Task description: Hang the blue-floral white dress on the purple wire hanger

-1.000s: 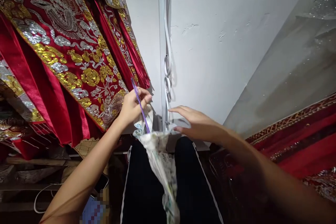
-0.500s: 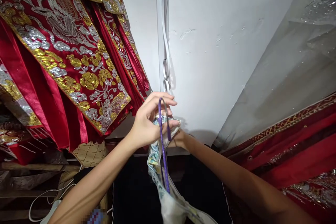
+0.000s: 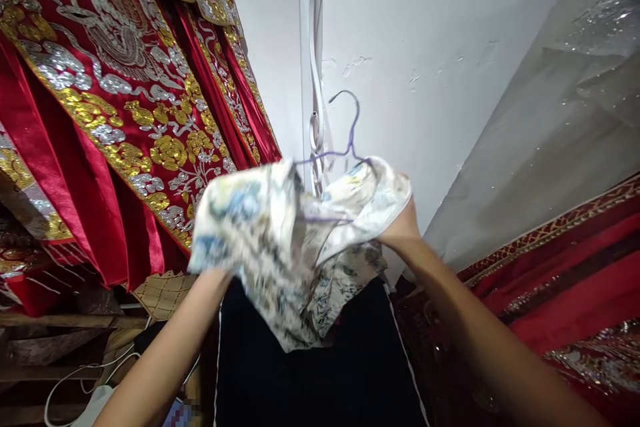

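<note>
A pale floral-print garment (image 3: 280,240) hangs on a thin purple wire hanger (image 3: 350,130), spread wide in front of the white wall. My right hand (image 3: 403,227) grips the garment's right edge with closed fingers. The cloth covers my left hand; only the forearm (image 3: 165,353) shows, rising under the garment's left side. The hanger's hook pokes up above the cloth.
Red robes with gold and silver embroidery (image 3: 125,100) hang at the left. A white metal rail (image 3: 316,80) runs up the wall corner. A clear plastic-covered garment (image 3: 565,120) and more red cloth (image 3: 565,287) fill the right. Dark trousers (image 3: 310,380) lie below.
The garment was bunched and dangling from the hanger in my left hand; now it is raised and spread between both hands, with the hanger's hook upright above it.
</note>
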Motion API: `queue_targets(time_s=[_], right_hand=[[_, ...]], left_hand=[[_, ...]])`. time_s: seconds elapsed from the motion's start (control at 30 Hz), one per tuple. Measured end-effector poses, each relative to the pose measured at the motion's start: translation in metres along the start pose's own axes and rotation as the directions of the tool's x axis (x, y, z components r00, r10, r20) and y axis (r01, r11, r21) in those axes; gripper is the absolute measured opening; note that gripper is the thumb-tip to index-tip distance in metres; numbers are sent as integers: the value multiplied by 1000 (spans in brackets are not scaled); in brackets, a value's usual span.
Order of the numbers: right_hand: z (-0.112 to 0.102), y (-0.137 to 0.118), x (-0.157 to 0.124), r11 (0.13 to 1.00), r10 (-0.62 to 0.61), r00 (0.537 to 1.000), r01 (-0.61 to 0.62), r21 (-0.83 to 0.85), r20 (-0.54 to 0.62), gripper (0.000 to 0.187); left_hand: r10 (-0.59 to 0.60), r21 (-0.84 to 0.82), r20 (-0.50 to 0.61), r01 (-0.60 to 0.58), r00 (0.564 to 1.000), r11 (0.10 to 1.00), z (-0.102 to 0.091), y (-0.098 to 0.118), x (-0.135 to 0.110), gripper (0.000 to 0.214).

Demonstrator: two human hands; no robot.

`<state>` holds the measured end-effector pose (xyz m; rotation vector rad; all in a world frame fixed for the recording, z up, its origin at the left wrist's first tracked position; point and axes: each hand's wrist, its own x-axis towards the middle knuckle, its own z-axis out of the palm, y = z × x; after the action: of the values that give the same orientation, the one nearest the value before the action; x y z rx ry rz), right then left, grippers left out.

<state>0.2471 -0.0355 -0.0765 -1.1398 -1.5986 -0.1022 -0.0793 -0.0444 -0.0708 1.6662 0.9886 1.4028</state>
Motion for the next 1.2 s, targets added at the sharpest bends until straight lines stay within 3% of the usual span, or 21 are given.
queue_targets(time_s=[0.1,0.23,0.33,0.4,0.47,0.5,0.53,0.57,0.63,0.67,0.7,0.73,0.8,0.87,0.93,1.0,1.07,1.13,1.17,1.2], right_hand=[[-19,-6,29,962,-40,999,43,-271,14,77],[-19,-34,47,933,-110,977,165,-319,184,79],[-17,-61,37,947,-214,919,279,-162,331,79],[-19,-76,21,952,-299,840,298,77,453,67],[-22,-86,-2,905,-388,757,205,373,525,50],[-22,-88,-16,862,-407,746,122,492,527,43],[-20,-88,-32,818,-382,770,25,575,511,36],[-15,-87,-48,783,-296,825,-78,617,481,28],[1,-81,-85,731,27,913,-296,615,407,16],[12,-77,-104,707,227,908,-403,581,353,22],[24,-73,-121,688,369,864,-501,524,342,30],[36,-70,-138,655,442,803,-593,467,400,35],[56,-67,-162,562,459,681,-720,407,571,40],[68,-68,-173,500,408,616,-769,399,674,41],[71,-70,-175,485,381,621,-765,423,685,41],[68,-71,-172,487,406,629,-762,426,663,40],[65,-70,-170,462,460,600,-791,401,655,36],[62,-67,-171,428,498,562,-821,377,660,32],[61,-67,-173,417,499,549,-830,370,670,30],[61,-66,-175,411,495,545,-833,370,677,28]], left_hand=[[-172,-106,11,173,985,979,0,-34,-29,70],[-393,-241,-15,378,919,894,32,-63,-67,70],[-432,-272,-109,391,895,879,57,-78,-89,69],[-486,-366,-132,413,864,834,69,-88,-101,63],[-524,-463,-140,412,840,785,79,-97,-112,63],[-532,-492,-154,403,833,772,83,-102,-116,64],[-538,-507,-170,394,826,766,86,-105,-121,67],[-544,-518,-186,389,818,762,88,-108,-125,70],[-566,-541,-199,392,800,744,90,-110,-132,76],[-575,-552,-194,396,795,734,89,-110,-135,77],[-578,-557,-182,401,796,728,88,-108,-137,76],[-571,-548,-162,408,805,730,87,-104,-139,74],[-531,-496,-94,423,842,758,85,-94,-140,69],[-478,-431,-31,420,878,799,83,-83,-138,66],[-450,-385,-63,395,891,834,82,-76,-136,63],[-434,-307,-238,356,869,883,85,-76,-136,63],[-326,-138,-510,299,796,944,92,-84,-141,71],[-98,106,-678,229,728,968,105,-95,-150,79],[7,224,-671,193,742,955,113,-100,-155,77],[80,324,-609,156,789,933,121,-104,-159,70]])
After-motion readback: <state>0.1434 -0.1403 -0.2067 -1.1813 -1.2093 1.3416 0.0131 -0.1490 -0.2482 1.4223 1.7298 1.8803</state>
